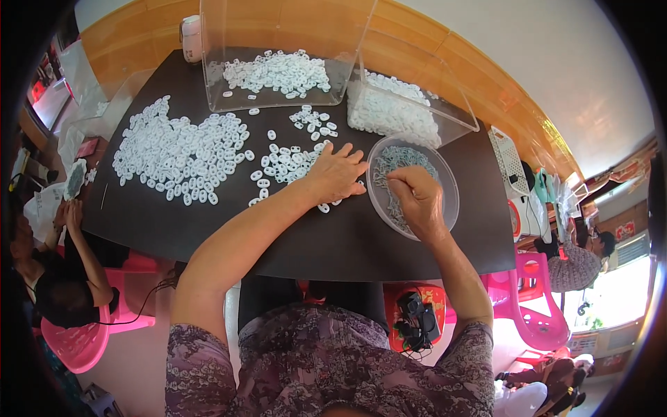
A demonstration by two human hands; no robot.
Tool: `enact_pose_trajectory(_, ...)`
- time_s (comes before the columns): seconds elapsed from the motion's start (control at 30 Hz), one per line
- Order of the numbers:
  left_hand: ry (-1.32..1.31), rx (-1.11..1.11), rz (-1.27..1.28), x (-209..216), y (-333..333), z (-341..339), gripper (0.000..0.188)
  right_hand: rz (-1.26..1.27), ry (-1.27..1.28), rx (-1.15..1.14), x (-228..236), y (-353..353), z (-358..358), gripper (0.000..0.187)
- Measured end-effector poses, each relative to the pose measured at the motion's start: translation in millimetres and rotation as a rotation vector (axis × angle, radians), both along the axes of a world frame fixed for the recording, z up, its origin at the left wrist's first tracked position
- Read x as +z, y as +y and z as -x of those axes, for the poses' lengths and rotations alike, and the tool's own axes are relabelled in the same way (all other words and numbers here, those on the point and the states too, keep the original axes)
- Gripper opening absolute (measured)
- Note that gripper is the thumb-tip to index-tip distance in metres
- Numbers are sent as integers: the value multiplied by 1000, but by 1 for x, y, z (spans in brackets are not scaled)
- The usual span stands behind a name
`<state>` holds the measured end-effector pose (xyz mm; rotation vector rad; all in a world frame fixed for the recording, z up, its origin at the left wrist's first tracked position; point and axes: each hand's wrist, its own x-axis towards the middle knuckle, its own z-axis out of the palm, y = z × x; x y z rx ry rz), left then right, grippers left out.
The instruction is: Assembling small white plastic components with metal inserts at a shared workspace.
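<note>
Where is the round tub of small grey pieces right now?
In the head view, the round tub stands right of centre on the dark table, with the right hand over it and the left hand beside its left rim.

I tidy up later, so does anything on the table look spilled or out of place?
Only slightly: one white piece lies by itself between the large left pile and the smaller heaps, as if strayed. The metal bits lie inside the round tub, and I see no obvious damage.
</note>
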<state>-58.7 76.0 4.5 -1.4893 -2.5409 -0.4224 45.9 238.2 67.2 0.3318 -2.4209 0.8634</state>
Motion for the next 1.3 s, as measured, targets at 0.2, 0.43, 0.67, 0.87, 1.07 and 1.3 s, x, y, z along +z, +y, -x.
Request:
enact_pose_trajectory(0.2, 99, -106, 74, -7, -17, -10, 34, 47, -57, -32, -7, 16, -7, 10)
enact_pose_trajectory(0.43, -32, -64, 162, 20, -56, -20, 23, 52, -61, 5, -16, 8, -3, 10)
enact_pose_trajectory(0.67, 158, 74, -499, 25, -80, -41, 13, -114, 20, 115, -26, -14, -3, 14)
enact_pose_trajectory(0.87, -18, 270, -665, 16, -99, -89, 17, -504, 3, 183, -50, -45, 9, 22)
enact_pose_trajectory(1.07, -125, 308, -756, 17, -108, -122, 12, -468, -17, 206, -54, -48, 15, 13)
enact_pose_trajectory(1.3, -211, 380, -898, 5, -93, -141, 19, 151, -143, 209, -44, -72, -17, 5)
